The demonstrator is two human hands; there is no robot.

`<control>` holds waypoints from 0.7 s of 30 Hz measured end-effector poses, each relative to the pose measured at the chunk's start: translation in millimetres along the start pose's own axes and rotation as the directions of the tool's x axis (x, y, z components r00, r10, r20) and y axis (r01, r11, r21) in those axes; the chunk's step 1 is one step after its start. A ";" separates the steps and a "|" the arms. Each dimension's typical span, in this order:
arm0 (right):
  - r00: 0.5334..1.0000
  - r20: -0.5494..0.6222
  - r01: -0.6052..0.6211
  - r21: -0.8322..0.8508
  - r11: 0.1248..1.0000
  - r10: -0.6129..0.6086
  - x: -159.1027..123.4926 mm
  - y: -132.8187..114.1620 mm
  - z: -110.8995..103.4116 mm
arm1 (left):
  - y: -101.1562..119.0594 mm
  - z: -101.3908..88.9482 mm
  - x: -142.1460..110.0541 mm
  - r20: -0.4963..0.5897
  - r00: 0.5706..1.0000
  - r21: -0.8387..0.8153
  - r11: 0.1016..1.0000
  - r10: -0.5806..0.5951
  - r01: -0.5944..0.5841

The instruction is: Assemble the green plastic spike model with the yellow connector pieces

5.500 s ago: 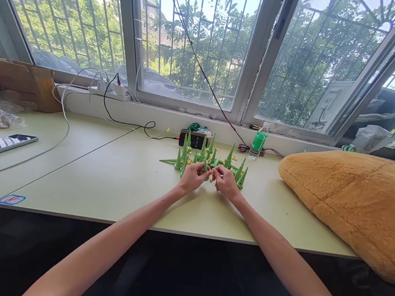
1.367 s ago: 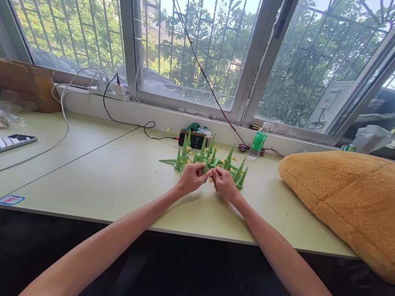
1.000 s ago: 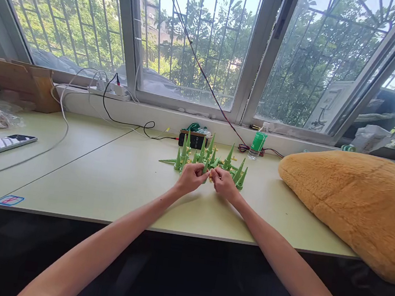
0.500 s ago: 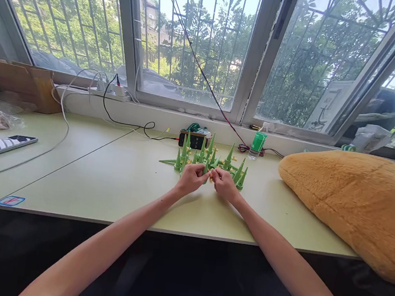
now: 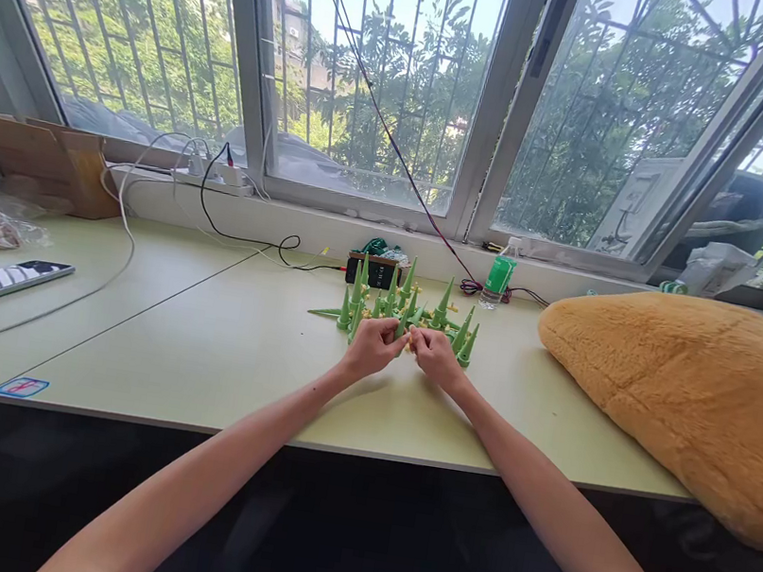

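Windows over a bench

A cushion fills the bench's right end, overhanging the front edge. Well in from that edge, the left hand has its fingers closed round a green cone. Beside it, the right hand has fingertips pinched together; anything between them is too small to tell. More cones sit toward the back edge, yellow parts among them.
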State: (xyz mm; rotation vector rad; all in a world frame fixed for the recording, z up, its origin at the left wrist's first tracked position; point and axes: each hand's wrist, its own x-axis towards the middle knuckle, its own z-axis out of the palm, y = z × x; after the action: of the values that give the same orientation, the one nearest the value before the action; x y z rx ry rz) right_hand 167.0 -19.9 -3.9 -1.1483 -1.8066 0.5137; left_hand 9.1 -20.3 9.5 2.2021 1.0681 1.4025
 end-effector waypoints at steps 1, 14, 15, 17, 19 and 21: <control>1.000 -0.003 -0.005 -0.001 1.000 0.005 0.0 -0.2 0.1 | 0.2 -0.1 0.0 0.001 1.000 0.000 1.000 0.002 -0.002; 1.000 0.006 0.002 0.104 0.995 -0.003 0.8 -1.1 4.2 | -4.4 -0.5 4.2 -0.027 0.998 -0.037 0.998 -0.049 0.048; 1.000 0.013 0.005 0.109 0.994 -0.007 0.3 -2.2 3.9 | -4.9 -0.5 4.4 -0.034 0.998 -0.043 0.998 -0.055 0.054; 1.000 0.026 0.010 0.117 0.993 -0.013 -0.8 -3.9 3.1 | -5.5 -0.4 4.8 -0.042 0.997 -0.051 0.997 -0.065 0.063; 0.999 0.033 0.014 0.119 0.993 -0.018 -1.4 -4.8 2.6 | -5.4 -0.2 4.9 -0.040 0.997 -0.053 0.996 -0.070 0.068; 0.999 0.032 0.016 0.118 0.993 -0.020 -1.5 -4.7 2.3 | -4.8 0.0 4.9 -0.034 0.997 -0.051 0.997 -0.068 0.066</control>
State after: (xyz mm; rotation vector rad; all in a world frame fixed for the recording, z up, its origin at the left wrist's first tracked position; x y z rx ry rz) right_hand 162.9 -23.1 -2.3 -1.0479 -1.7888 0.6233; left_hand 8.3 -13.5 9.7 2.0943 1.0970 1.4289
